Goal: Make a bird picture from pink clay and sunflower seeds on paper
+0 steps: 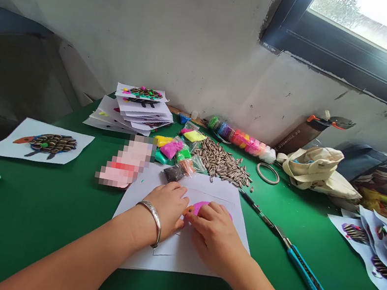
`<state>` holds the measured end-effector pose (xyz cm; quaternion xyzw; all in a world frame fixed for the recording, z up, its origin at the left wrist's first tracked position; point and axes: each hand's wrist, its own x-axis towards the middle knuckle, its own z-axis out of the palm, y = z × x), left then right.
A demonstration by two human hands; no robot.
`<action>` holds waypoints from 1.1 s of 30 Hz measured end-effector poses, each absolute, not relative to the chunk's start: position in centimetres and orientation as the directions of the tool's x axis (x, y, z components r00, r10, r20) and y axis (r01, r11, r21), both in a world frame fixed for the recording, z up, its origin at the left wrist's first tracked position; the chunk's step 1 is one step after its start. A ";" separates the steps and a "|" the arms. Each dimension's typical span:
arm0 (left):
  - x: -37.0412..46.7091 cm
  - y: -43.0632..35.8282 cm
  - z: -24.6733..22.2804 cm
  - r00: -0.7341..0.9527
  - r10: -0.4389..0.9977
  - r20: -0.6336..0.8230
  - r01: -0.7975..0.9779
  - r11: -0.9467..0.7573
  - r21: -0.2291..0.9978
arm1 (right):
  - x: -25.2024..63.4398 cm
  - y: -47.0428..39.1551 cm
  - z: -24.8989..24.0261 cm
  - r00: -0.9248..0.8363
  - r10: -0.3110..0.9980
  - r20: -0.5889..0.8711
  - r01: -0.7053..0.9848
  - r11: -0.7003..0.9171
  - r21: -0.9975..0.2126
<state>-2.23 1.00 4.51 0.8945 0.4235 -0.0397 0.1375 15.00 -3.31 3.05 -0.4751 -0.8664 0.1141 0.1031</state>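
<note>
On a sheet of white paper (pixel 233 262) lies a flat pink clay shape (pixel 201 208), with a small orange clay piece (pixel 188 210) at its left end. A dark dot shows on the orange piece. My right hand (pixel 217 234) is closed, its index finger and thumb at the orange clay, and it covers much of the pink shape. My left hand (pixel 166 206), with a silver bangle (pixel 155 218) on its wrist, rests on the paper just left of the orange clay. Its fingers lie on the sheet, and their tips are partly hidden.
Beyond the paper are bags of coloured clay (pixel 171 148) and a pile of sunflower seeds (pixel 224 163). Blue-handled tweezers (pixel 315 281) lie right. A paper stack (pixel 142 116), a seed-covered picture (pixel 83 145), a bottle (pixel 298 133) and a cloth bag (pixel 319 172) stand around.
</note>
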 end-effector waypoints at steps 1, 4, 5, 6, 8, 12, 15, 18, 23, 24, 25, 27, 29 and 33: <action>-2.2 1.0 4.5 0.638 0.747 -0.186 0.769 -0.603 0.214 | 15.1 -3.3 3.1 -0.527 0.847 0.071 0.798 0.521 -0.303; -2.3 1.0 4.4 0.647 0.744 -0.168 0.760 -0.610 0.224 | 15.3 -3.3 3.3 -0.512 0.856 0.076 0.798 0.506 -0.328; -2.3 1.1 4.4 0.648 0.743 -0.164 0.758 -0.612 0.225 | 15.4 -3.3 3.3 -0.507 0.858 0.079 0.799 0.503 -0.330; -2.3 1.1 4.3 0.648 0.744 -0.164 0.759 -0.611 0.225 | 15.4 -3.3 3.3 -0.506 0.859 0.081 0.800 0.502 -0.328; -2.3 1.1 4.3 0.640 0.749 -0.171 0.765 -0.604 0.222 | 15.4 -3.3 3.2 -0.515 0.854 0.077 0.801 0.511 -0.313; -2.3 1.1 4.3 0.639 0.752 -0.163 0.766 -0.604 0.219 | 15.3 -3.4 3.1 -0.523 0.851 0.052 0.805 0.512 -0.300; -2.3 1.0 4.5 0.642 0.747 -0.170 0.764 -0.607 0.217 | 15.2 -3.5 3.4 -0.516 0.856 0.040 0.810 0.503 -0.300; -2.2 0.9 4.6 0.631 0.753 -0.185 0.774 -0.596 0.213 | 15.1 -3.4 3.5 -0.522 0.852 0.039 0.807 0.509 -0.299; -2.3 0.9 4.6 0.630 0.754 -0.184 0.773 -0.591 0.230 | 15.8 -3.4 3.8 -0.509 0.853 0.112 0.787 0.515 -0.340; -2.3 1.0 4.5 0.633 0.753 -0.183 0.772 -0.592 0.233 | 16.0 -3.5 3.7 -0.502 0.854 0.135 0.780 0.515 -0.356; -2.3 1.0 4.4 0.634 0.751 -0.181 0.770 -0.593 0.235 | 16.2 -3.6 3.6 -0.496 0.854 0.158 0.769 0.517 -0.377; -2.4 1.0 4.3 0.635 0.752 -0.175 0.769 -0.594 0.237 | 16.7 -3.7 3.1 -0.488 0.850 0.198 0.738 0.522 -0.428; -2.4 1.0 4.3 0.633 0.753 -0.177 0.770 -0.591 0.239 | 16.9 -3.8 2.5 -0.472 0.851 0.230 0.708 0.522 -0.477; -2.3 1.0 4.4 0.636 0.750 -0.184 0.769 -0.594 0.237 | 16.4 -3.2 1.9 -0.461 0.849 0.259 0.692 0.526 -0.495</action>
